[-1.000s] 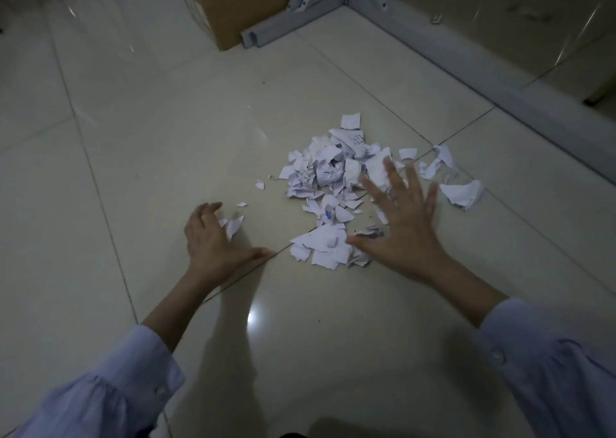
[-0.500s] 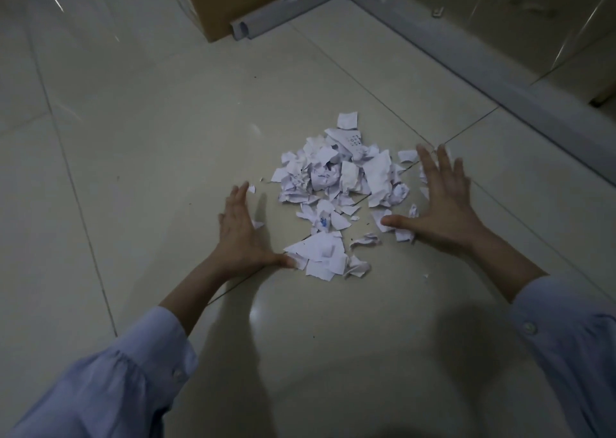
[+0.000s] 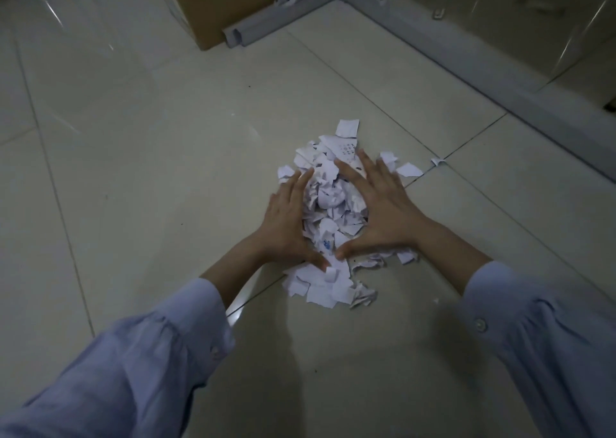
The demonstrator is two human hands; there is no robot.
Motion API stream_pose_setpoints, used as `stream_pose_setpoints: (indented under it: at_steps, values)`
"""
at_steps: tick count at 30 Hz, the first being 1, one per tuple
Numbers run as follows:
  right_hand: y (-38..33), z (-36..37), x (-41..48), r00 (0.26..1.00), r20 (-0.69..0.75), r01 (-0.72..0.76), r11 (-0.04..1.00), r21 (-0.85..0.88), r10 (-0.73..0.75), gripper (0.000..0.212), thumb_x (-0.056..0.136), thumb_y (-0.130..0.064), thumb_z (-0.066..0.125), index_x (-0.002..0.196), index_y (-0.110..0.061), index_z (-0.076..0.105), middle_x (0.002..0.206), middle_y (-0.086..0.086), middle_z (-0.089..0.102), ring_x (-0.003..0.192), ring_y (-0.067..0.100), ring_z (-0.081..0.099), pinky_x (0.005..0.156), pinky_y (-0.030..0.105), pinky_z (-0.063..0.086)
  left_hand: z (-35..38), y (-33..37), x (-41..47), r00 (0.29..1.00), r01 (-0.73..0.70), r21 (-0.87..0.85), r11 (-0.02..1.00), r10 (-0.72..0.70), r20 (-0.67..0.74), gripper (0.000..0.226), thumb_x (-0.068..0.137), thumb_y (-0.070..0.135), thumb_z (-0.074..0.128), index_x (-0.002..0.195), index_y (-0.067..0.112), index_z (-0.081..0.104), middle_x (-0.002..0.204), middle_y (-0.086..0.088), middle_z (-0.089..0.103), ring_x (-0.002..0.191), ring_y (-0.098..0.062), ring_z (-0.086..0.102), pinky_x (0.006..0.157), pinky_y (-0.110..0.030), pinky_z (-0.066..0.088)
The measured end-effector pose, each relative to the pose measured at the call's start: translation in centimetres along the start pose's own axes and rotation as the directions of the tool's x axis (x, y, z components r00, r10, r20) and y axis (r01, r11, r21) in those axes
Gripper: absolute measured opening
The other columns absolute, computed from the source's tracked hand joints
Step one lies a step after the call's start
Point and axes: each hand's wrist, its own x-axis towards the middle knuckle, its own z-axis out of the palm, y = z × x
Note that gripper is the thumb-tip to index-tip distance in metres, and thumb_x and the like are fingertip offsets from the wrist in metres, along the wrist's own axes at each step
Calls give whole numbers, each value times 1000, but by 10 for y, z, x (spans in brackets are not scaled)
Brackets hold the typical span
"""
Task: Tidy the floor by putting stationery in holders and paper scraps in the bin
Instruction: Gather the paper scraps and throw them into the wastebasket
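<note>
At frame centre we see the pile of paper scraps [image 3: 328, 204] on the tiled floor [image 3: 133, 171]. The left hand [image 3: 289, 222] and right hand [image 3: 380, 211] flank it, fingers straight and close together, pressing its sides, thumbs nearly meeting. A stray scrap [image 3: 437, 161] lies apart, right of the pile.

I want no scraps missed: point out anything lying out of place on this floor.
Torn paper scraps litter the tile floor. Most are heaped between the left hand and right hand, but one small scrap lies apart on the tile joint to the right.
</note>
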Motion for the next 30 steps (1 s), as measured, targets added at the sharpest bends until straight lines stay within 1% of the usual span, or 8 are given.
stream_pose_setpoints:
  at_steps: [4,8,13,17,21,26,28,30]
  values:
    - [-1,9,6,999,-38,11,996,-90,-14,133,39,-91,59,148,-46,-3,161,1,-10,148,34,-3,117,58,8,6,-1,4,999,-32,15,999,32,-13,152,34,65,82,150,20,-6,159,-1,-4,146,-19,-5,119,-42,2]
    - [3,14,12,990,-139,3,999,-51,-10,109,49,-90,52,145,-45,25,158,5,21,144,32,22,114,54,22,7,-1,9,991,-73,-41,996,68,-115,133,37,70,76,147,20,19,152,-5,24,139,-24,21,115,-40,20]
    - [-4,23,12,949,-314,-3,1000,-23,-4,70,64,-66,62,121,-25,61,125,8,61,112,34,55,94,45,43,12,5,12,961,-156,-82,984,132,-243,100,48,68,67,128,11,51,128,-12,53,119,-28,47,100,-38,37]
    - [-11,25,8,941,-338,-29,998,-47,11,49,68,-30,79,114,-20,65,114,10,64,100,38,54,83,43,43,15,11,14,945,-142,-111,984,102,-310,70,57,53,68,110,8,63,108,-12,64,99,-25,55,82,-28,38]
    - [-17,23,2,938,-346,-22,1000,-4,19,38,73,-8,74,111,-13,65,104,15,65,92,39,52,76,40,40,16,19,11,926,-113,-102,988,68,-371,37,60,6,73,96,0,65,89,-19,66,82,-34,61,61,-17,23]
    - [-21,18,-10,931,-347,-63,986,152,113,33,70,2,68,101,-10,68,88,17,64,82,35,53,66,36,37,16,30,6,943,-95,-164,982,35,-332,43,54,9,70,96,1,64,93,-17,65,84,-30,59,61,-21,26]
    - [-24,14,-16,923,-351,-79,972,222,155,36,65,4,67,99,-11,69,86,16,65,81,33,56,66,37,43,14,38,3,950,-89,-168,982,34,-310,47,54,2,76,100,2,64,96,-15,64,87,-30,57,60,-23,27]
    - [-27,7,-23,910,-371,-84,958,273,185,38,65,3,65,99,-15,70,88,12,68,82,28,60,70,37,48,13,44,2,946,-125,-162,979,68,-316,44,57,8,73,99,3,64,94,-13,64,83,-27,56,58,-21,28]
